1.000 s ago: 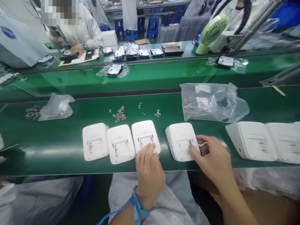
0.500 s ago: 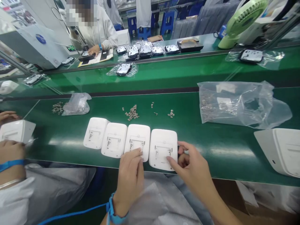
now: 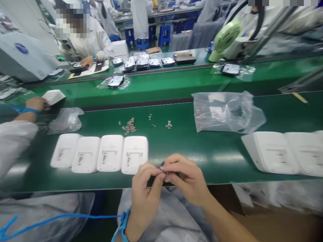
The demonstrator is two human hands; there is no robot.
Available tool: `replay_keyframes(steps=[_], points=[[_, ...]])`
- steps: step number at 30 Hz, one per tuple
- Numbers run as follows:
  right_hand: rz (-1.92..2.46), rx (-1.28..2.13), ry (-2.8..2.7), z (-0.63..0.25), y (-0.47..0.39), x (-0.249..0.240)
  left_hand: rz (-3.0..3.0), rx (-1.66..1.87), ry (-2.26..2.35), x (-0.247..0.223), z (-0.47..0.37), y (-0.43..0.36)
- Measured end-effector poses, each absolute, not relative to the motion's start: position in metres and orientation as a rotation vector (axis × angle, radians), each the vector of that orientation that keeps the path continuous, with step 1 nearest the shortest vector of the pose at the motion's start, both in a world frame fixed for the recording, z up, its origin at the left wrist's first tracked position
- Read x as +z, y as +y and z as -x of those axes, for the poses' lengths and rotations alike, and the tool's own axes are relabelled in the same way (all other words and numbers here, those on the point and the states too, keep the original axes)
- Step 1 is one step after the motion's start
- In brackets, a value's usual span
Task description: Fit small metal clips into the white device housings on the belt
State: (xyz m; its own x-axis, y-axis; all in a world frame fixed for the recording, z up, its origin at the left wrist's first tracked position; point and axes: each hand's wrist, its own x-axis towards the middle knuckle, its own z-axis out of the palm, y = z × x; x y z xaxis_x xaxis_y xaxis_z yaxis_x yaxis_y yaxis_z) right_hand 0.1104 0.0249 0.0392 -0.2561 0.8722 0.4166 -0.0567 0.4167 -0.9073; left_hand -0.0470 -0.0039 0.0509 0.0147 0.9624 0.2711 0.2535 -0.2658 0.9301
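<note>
My left hand (image 3: 147, 185) and my right hand (image 3: 185, 176) meet at the fingertips above the bench's near edge. Both are pinched closed around something tiny, mostly hidden by the fingers; it may be one of the small metal pieces. A blue wrist strap (image 3: 123, 223) circles my left wrist. Just left of my hands, a white plastic housing (image 3: 135, 144) ends a row of several such housings, each with a recessed compartment facing up. Beyond the row lies a heap of small metal pieces (image 3: 130, 126), with a smaller cluster (image 3: 169, 124) to its right.
A clear plastic bag (image 3: 227, 112) lies at right behind more white housings (image 3: 274, 148). Another bag (image 3: 67, 120) is at left, near a co-worker's hand (image 3: 35, 104) on a white housing (image 3: 54, 96). Bagged dark-and-silver units (image 3: 116, 81) and a green fan (image 3: 225, 38) stand farther back.
My hands have left the two right-hand housings and come together in a pinch. The view has shifted rightward. The neighbour's hand has reached forward to a housing on the back strip.
</note>
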Motion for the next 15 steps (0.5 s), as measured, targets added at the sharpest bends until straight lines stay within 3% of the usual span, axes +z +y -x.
replay_keyframes(steps=[7,12,15], points=[[0.836,0.794,-1.32,-0.19,0.001,0.031,-1.509,0.991,0.834,0.044,-0.02,0.013],[1.635,-0.229,-1.411,-0.295,-0.001,0.025,-1.873,0.92,0.878,0.037,-0.046,0.012],[1.883,-0.517,-1.386,-0.333,0.003,0.007,-2.1,0.962,0.927,0.035,-0.052,0.012]])
